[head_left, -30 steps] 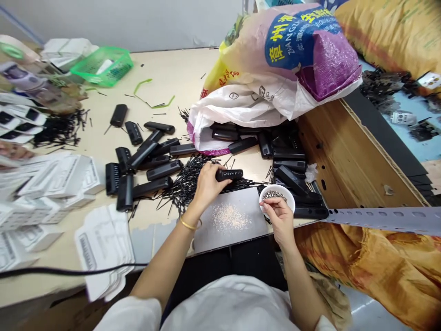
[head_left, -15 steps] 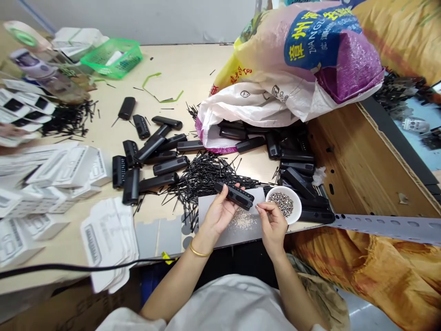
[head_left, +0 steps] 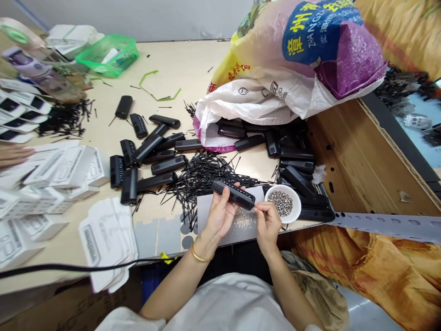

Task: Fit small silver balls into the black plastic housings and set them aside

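My left hand (head_left: 221, 212) grips a long black plastic housing (head_left: 234, 195) with a textured surface and a row of slots. At the housing's near right end, my right hand (head_left: 268, 224) pinches with thumb and forefinger; whatever is between those fingertips is too small to make out. Under both hands lies a grey sheet (head_left: 225, 235) with small pale bits (head_left: 244, 219) scattered on it. Just right of my right hand stands a white bowl (head_left: 295, 212) full of small shiny metal parts (head_left: 280, 203). Behind the housing spreads a heap of thin black sticks (head_left: 203, 177).
Several black housings (head_left: 169, 164) lie to the left, others spill from a printed sack (head_left: 255, 103). White boxes (head_left: 65, 170) and flat cards (head_left: 106, 239) fill the left side, where another person's hand (head_left: 15, 155) rests. A green basket (head_left: 113, 69) stands behind; a wooden panel (head_left: 358, 151) borders the right.
My right hand has moved slightly left, bringing its fingertips to the end of the housing. The housing has turned a little in my left hand. The other person's hand has come further into view.
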`<state>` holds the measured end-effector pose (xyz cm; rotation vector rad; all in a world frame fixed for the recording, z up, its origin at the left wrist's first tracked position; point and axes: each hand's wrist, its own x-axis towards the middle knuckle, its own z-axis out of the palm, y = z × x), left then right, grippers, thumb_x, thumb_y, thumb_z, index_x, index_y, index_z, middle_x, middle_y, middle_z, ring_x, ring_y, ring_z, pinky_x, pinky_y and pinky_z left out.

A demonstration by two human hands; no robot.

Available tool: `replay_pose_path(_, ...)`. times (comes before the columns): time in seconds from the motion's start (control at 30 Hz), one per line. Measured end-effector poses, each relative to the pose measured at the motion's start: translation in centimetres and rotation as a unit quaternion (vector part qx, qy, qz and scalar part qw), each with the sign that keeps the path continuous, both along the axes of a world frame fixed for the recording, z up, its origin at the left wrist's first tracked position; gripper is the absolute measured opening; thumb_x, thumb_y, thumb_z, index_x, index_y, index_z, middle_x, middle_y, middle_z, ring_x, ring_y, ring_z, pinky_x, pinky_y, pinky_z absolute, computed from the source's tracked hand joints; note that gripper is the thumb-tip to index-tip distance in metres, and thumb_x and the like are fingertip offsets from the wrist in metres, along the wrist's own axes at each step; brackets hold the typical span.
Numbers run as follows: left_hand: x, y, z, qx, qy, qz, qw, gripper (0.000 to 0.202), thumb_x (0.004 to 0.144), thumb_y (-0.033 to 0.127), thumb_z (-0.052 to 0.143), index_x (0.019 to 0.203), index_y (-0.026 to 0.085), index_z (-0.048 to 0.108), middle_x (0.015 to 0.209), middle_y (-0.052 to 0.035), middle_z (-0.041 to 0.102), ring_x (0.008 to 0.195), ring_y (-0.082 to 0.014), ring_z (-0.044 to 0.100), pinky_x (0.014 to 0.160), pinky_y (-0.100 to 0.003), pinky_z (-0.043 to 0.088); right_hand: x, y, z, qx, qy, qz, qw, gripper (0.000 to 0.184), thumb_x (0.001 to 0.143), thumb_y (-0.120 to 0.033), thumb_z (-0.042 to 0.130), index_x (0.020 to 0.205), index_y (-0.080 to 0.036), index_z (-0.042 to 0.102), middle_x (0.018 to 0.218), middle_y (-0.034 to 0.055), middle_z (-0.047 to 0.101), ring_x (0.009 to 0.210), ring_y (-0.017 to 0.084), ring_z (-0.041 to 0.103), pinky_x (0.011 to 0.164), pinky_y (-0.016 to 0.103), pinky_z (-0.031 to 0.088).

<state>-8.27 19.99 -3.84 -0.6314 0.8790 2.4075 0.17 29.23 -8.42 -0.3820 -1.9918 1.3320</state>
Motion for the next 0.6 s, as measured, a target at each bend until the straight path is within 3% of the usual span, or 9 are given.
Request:
replay_pose_path(0.1, 0.2, 0.0, 0.2, -0.007, -0.002, -0.001, 1.000, 0.013, 0.092, 0.015, 0.051, 0.104, 0.020, 0.051, 0.099, -0.0042, 0.068, 0.095, -0.0186, 0.068, 0.092, -0.042, 0.052, 0.2, -0.5, -0.6, -0.009, 0.003, -0.023, 1.000, 0.018, 0.094, -0.023, 0.051, 0.082, -0.011, 0.058, 0.081, 0.0053, 0.058, 0.079, 0.010, 0.056, 0.074, 0.022, 0.046)
replay_pose_path(0.23, 0.1, -0.4, 0.5, -0.013, -0.008, -0.008, 1.000, 0.011, 0.091, 0.016, 0.054, 0.101, 0.019, 0.052, 0.100, -0.0051, 0.068, 0.094, -0.0195, 0.068, 0.093, -0.042, 0.051, 0.6, -0.4, -0.5, -0.034, -0.018, 0.009, 0.999, 0.016, 0.093, -0.026, 0.055, 0.090, -0.011, 0.059, 0.087, 0.0062, 0.059, 0.083, 0.011, 0.058, 0.076, 0.022, 0.048)
replay_pose_path(0.43, 0.1, -0.7, 0.9, -0.029, -0.006, -0.019, 0.999, 0.018, 0.086, 0.021, 0.062, 0.101, 0.020, 0.052, 0.102, -0.0050, 0.067, 0.093, -0.0194, 0.068, 0.093, -0.041, 0.051, 0.8, 0.9, 1.5, 0.062, -0.027, 0.065, 0.996, 0.020, 0.096, -0.023, 0.048, 0.082, -0.012, 0.057, 0.081, 0.0055, 0.058, 0.079, 0.011, 0.056, 0.075, 0.023, 0.046)
replay_pose_path(0.6, 0.9, 0.0, 0.2, -0.030, 0.026, 0.006, 0.999, 0.033, 0.080, 0.026, 0.070, 0.105, 0.024, 0.048, 0.103, -0.0014, 0.066, 0.096, -0.0197, 0.067, 0.091, -0.040, 0.051, 0.4, 0.8, 2.2, 0.129, -0.009, 0.073, 0.989, 0.019, 0.096, -0.014, 0.045, 0.081, -0.012, 0.057, 0.081, 0.0048, 0.058, 0.078, 0.009, 0.055, 0.072, 0.021, 0.045)
